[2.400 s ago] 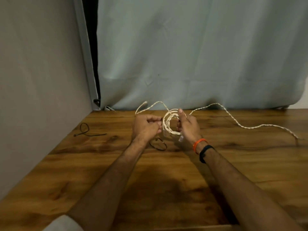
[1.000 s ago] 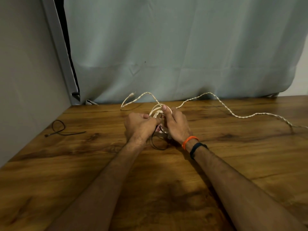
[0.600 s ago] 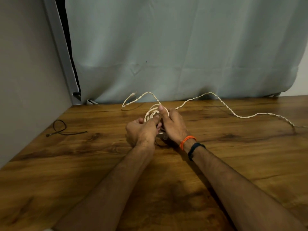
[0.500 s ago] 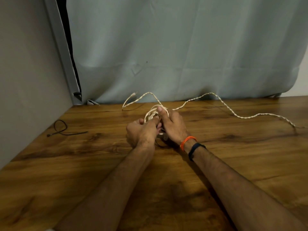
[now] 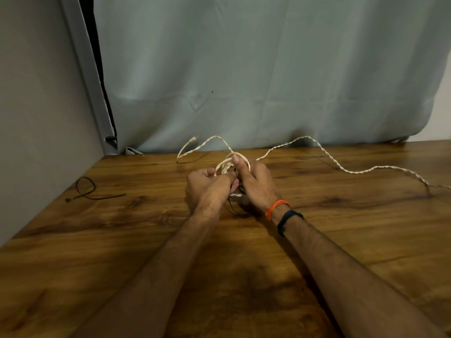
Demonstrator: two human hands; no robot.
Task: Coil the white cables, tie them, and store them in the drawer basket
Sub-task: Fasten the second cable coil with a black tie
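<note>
Left hand: the left hand (image 5: pixel 207 189) was curled at the near-left side of the coil, its fingertips pinching toward the loops; whether it had the white strands or the thin black tie between them could not be told.
Right hand: the right hand (image 5: pixel 256 184) was clenched around the right side of the coil, thumb raised and pressed against the top loops.
Coil: the small coil of white twisted cable (image 5: pixel 227 164) sat between the two hands, held just above the table near its far middle.
Loose end, left: a short length of the white twisted cable (image 5: pixel 195 148) arched away from the coil toward the curtain and ended in a small plug tip.
Loose end, right: a long tail of the same white cable (image 5: pixel 353 171) snaked off to the right across the wood and ran out of view at the edge.
Tie at hands: a thin black tie (image 5: pixel 233 208) looped below the hands, touching the table.
Spare tie: a second thin black tie (image 5: pixel 85 189), bent in a loop, lay well apart on the left side of the table near the wall.
Wrist: an orange thread band (image 5: pixel 277 208) and a dark wristband (image 5: pixel 289 219) circled the right wrist.
Surface: a brown wooden table (image 5: pixel 341 240) carried everything.
Backdrop: a pale grey-blue cloth curtain (image 5: pixel 268 69) hung behind, with a grey wall panel (image 5: pixel 36 106) on the left.
Containers: no basket or drawer showed in this view.
</note>
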